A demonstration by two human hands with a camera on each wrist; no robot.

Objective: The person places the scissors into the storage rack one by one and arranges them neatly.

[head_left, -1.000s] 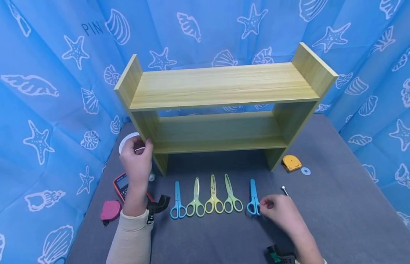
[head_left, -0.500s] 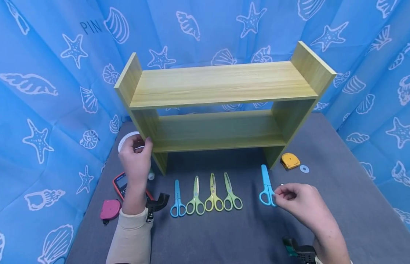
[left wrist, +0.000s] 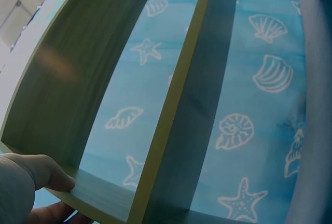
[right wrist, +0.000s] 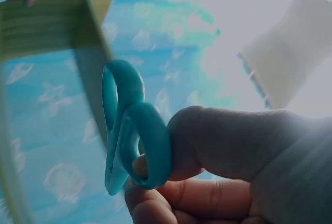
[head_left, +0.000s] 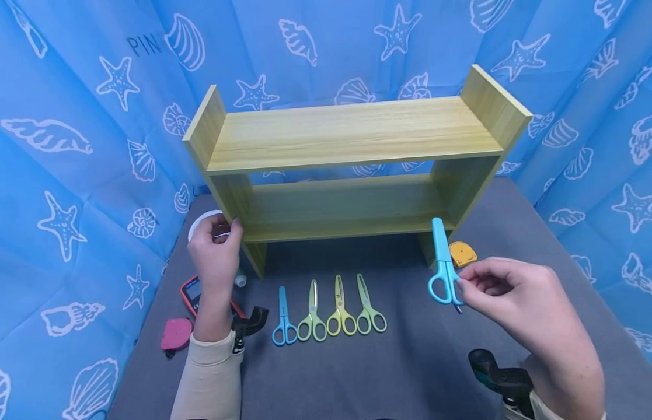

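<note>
Head view: right hand [head_left: 520, 291] pinches blue scissors [head_left: 442, 252] aloft, at the shelf [head_left: 352, 137]'s four o'clock; left hand [head_left: 216, 248] grips its eight-o'clock side. Four scissors [head_left: 338, 309] lie unlifted on the worktop [head_left: 331, 385].

Five scissors [head_left: 443, 256]: one in the right hand [head_left: 520, 297], four between the hands. Two tape measures [head_left: 463, 254]: one just beyond the right hand, one near the left forearm [head_left: 214, 321], beside one meter [head_left: 191, 290]. One shelf [head_left: 352, 137], touching the left hand [head_left: 216, 251].

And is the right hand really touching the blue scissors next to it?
Touching. The right wrist view shows it plainly: the right hand pinches one handle loop of the blue scissors, with no gap between them.
</note>
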